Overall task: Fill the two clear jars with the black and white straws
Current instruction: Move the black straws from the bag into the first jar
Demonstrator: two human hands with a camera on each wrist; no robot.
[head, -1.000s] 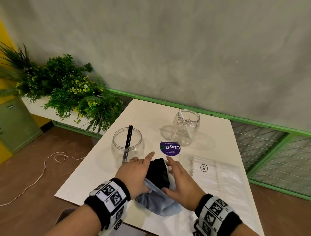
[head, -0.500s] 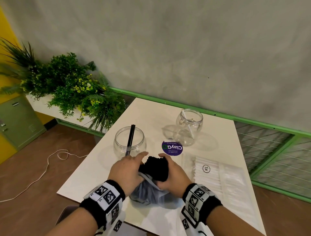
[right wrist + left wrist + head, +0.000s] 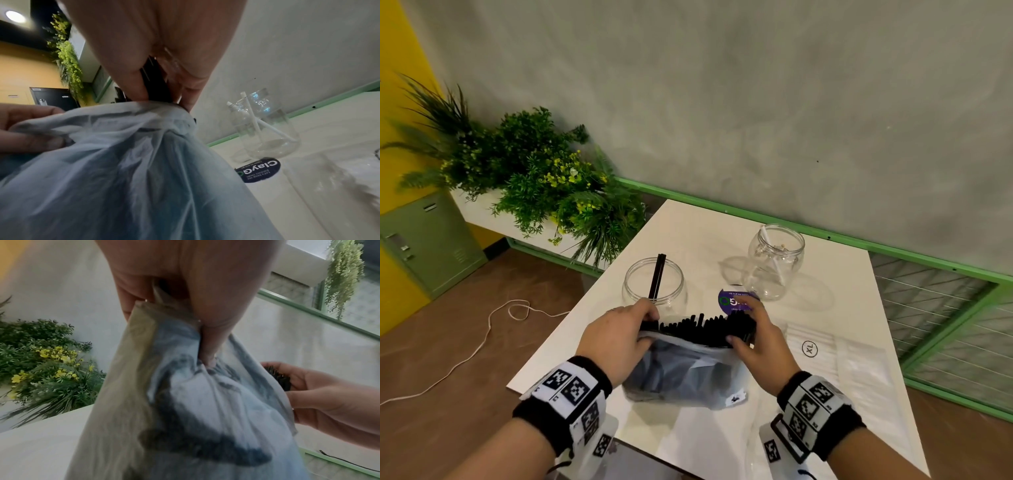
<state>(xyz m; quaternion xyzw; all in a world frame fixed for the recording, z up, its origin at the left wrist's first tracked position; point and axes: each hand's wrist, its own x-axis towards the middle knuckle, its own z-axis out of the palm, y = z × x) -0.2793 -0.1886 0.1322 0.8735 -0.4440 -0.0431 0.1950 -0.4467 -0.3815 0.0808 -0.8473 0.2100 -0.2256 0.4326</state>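
A translucent plastic bag (image 3: 685,373) stands on the white table (image 3: 835,281) with a bundle of black straws (image 3: 702,327) sticking out of its mouth. My left hand (image 3: 616,337) grips the bag's left rim; its fingers pinch the plastic bag (image 3: 185,394). My right hand (image 3: 760,337) grips the right end of the black straws (image 3: 156,87) at the bag (image 3: 133,170) mouth. A wide clear jar (image 3: 653,286) behind the left hand holds two black straws. A narrower clear jar (image 3: 775,262) at the back right holds white straws (image 3: 255,120).
A clear packet of white straws marked XL (image 3: 825,353) lies flat to the right of the bag. A purple round sticker (image 3: 734,301) sits between the jars. Plants (image 3: 544,181) stand beyond the table's left edge; a green rail (image 3: 893,253) runs behind.
Both hands have pulled the bag's mouth apart sideways, so the black straw bundle has spread from a tight clump into a wide row. The jars have not moved.
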